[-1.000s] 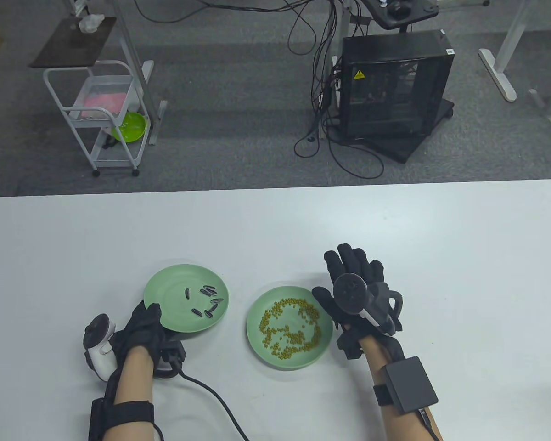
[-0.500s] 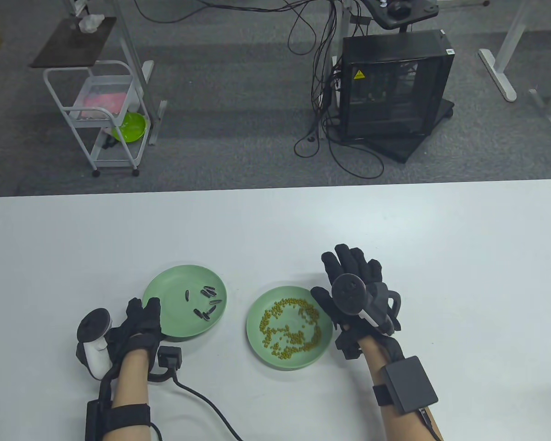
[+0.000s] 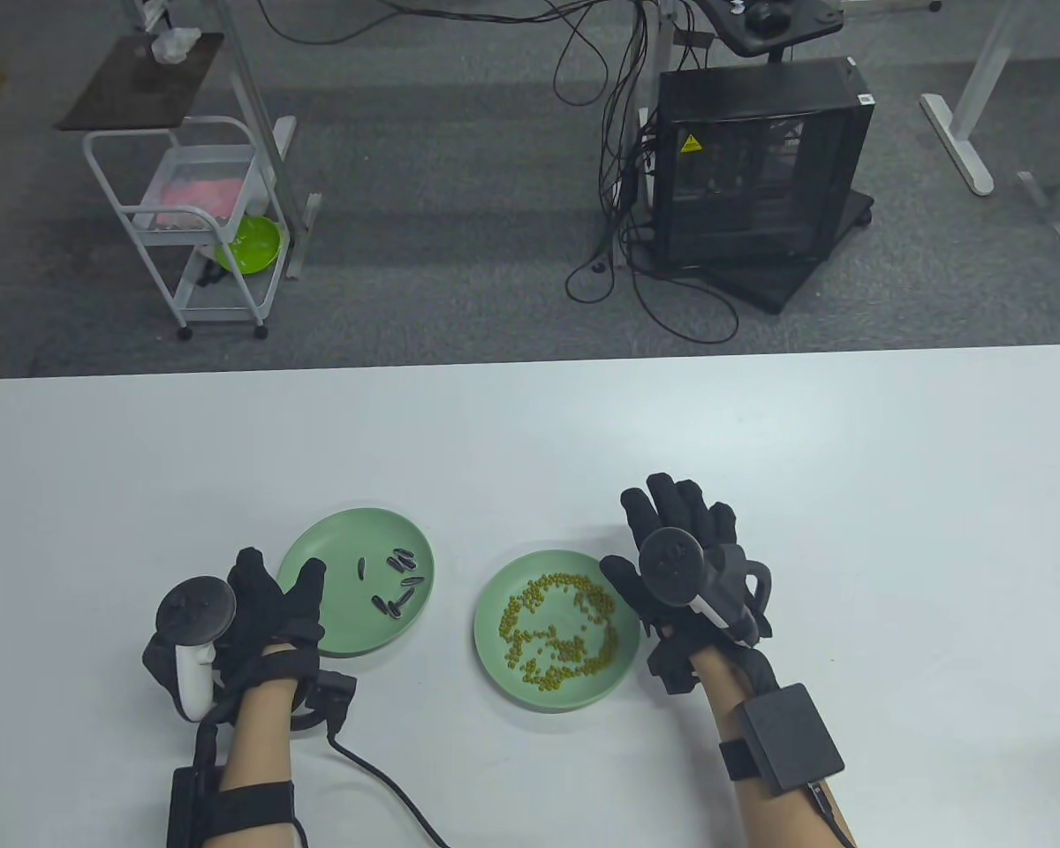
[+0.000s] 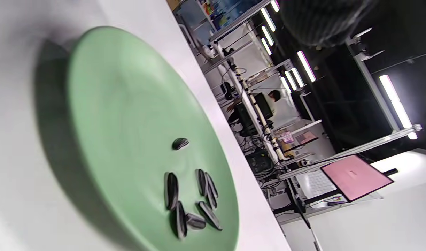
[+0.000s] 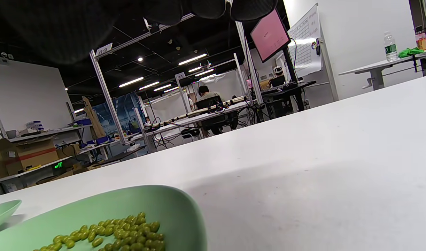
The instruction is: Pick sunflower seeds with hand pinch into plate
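Table view shows us the sunflower seeds (image 3: 396, 583) lying in the left green plate (image 3: 336, 548), just right of our left hand (image 3: 269, 609), whose fingers are spread over the plate's lower-left rim and grip nothing. Most seeds point diagonally. Our right hand (image 3: 685, 565) rests flat and empty, further away, beside the plate of green beans (image 3: 556, 627).
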Motion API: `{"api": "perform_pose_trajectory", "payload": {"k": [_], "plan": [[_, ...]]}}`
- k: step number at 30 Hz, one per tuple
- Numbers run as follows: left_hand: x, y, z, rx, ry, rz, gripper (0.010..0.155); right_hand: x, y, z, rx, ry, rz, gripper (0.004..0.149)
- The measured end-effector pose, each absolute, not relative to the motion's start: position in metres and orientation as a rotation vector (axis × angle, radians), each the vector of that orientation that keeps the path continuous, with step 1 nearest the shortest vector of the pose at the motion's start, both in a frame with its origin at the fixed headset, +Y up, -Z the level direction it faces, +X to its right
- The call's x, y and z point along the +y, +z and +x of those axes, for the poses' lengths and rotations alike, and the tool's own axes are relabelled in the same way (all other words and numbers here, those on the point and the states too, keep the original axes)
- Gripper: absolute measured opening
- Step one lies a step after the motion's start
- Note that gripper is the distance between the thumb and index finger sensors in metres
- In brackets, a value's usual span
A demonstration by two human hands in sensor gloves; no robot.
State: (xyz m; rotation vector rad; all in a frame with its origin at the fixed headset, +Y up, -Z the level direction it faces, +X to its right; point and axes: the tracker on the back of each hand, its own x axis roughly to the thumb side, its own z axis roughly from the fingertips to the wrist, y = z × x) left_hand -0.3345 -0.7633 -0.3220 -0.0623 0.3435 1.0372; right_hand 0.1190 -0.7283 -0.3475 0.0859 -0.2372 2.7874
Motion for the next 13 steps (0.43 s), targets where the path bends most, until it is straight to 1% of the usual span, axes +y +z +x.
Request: {"api": "perform_pose_trajectory", "payload": {"k": [5,13], "plan": [[-0.7638,-0.3224,-0.3349,0.338,1.023,-0.027,0.103,-0.7286,-0.348,0.1197,-0.24,2.786,0.086,0.081],[-0.7641,-0.3222,-0.3361,0.339,0.999,-0.022,0.104,-0.7288,-0.3481,0.1217,-0.227,2.798,0.075,0.081]]}}
